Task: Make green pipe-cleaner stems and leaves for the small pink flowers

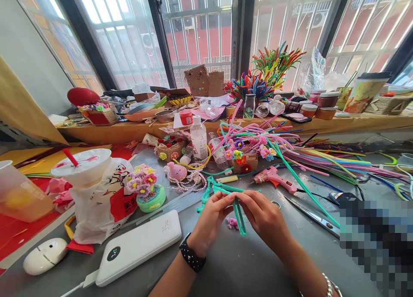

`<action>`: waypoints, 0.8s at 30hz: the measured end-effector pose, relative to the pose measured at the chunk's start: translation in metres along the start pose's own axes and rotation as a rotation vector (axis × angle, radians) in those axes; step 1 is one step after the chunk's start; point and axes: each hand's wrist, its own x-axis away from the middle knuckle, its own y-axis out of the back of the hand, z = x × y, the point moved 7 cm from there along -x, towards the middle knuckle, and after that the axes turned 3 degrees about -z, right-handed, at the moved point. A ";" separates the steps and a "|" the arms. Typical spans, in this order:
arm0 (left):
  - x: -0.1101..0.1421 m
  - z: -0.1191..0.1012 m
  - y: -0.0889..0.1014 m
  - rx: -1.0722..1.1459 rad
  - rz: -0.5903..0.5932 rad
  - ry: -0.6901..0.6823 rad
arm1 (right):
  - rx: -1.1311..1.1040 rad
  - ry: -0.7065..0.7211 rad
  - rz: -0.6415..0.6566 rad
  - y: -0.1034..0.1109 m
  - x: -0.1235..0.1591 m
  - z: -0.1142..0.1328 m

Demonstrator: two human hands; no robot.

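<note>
My left hand [211, 217], with a black dotted band at the wrist, pinches a green pipe cleaner [239, 221] between thumb and fingers. My right hand [263, 215] is closed on the same pipe cleaner, fingertips close to those of the left. A bent loop of it hangs down between the hands, and another length runs up behind them. Beyond the left hand lies a bunch of twisted green pipe cleaner [205, 196]. A small pink-purple piece [231, 223] rests on the grey table below the loop, partly hidden.
A pink glue gun [274, 179] and scissors [311, 215] lie to the right, near a heap of coloured pipe cleaners [329, 157]. Left are a white power bank [140, 247], a flower pot of pipe cleaners [151, 198] and a bagged drink cup [82, 168]. A water bottle [198, 140] stands behind.
</note>
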 end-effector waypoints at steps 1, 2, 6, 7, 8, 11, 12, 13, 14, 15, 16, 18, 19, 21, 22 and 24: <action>0.001 0.000 -0.001 -0.002 0.009 0.016 | -0.013 0.001 -0.003 0.001 0.000 0.000; 0.001 -0.001 -0.001 -0.008 0.018 0.030 | -0.028 0.002 -0.004 0.002 0.000 0.000; 0.003 -0.003 -0.005 -0.043 0.061 0.061 | -0.054 0.022 -0.004 0.007 -0.002 0.001; 0.004 -0.003 -0.006 -0.046 0.073 0.068 | -0.057 0.029 -0.001 0.008 -0.002 0.001; 0.004 -0.003 -0.006 -0.047 0.082 0.071 | -0.064 0.035 0.006 0.009 -0.002 0.001; 0.004 -0.006 -0.007 -0.055 0.093 0.058 | -0.123 0.031 0.037 0.009 -0.002 0.001; 0.005 -0.007 -0.007 -0.060 0.095 0.052 | -0.147 0.024 0.046 0.009 -0.002 0.001; 0.005 -0.007 -0.007 -0.064 0.098 0.051 | -0.164 0.015 0.053 0.009 -0.002 0.000; 0.006 -0.007 -0.008 -0.066 0.103 0.055 | -0.173 0.010 0.055 0.010 -0.002 0.001; 0.006 -0.008 -0.008 -0.063 0.105 0.057 | -0.174 0.009 0.055 0.010 -0.002 0.001; 0.007 -0.008 -0.008 -0.060 0.106 0.058 | -0.170 0.011 0.054 0.010 -0.002 0.001; 0.007 -0.008 -0.008 -0.052 0.108 0.061 | -0.162 0.018 0.055 0.009 -0.002 0.001; 0.006 -0.007 -0.008 -0.047 0.109 0.062 | -0.163 0.022 0.056 0.009 -0.002 0.001; 0.005 -0.006 -0.007 -0.045 0.113 0.063 | -0.171 0.028 0.063 0.008 -0.002 0.000; 0.005 -0.006 -0.007 -0.052 0.116 0.063 | -0.176 0.033 0.063 0.008 -0.001 0.000; 0.004 -0.005 -0.006 -0.077 0.120 0.059 | -0.181 0.041 0.051 0.008 -0.001 -0.001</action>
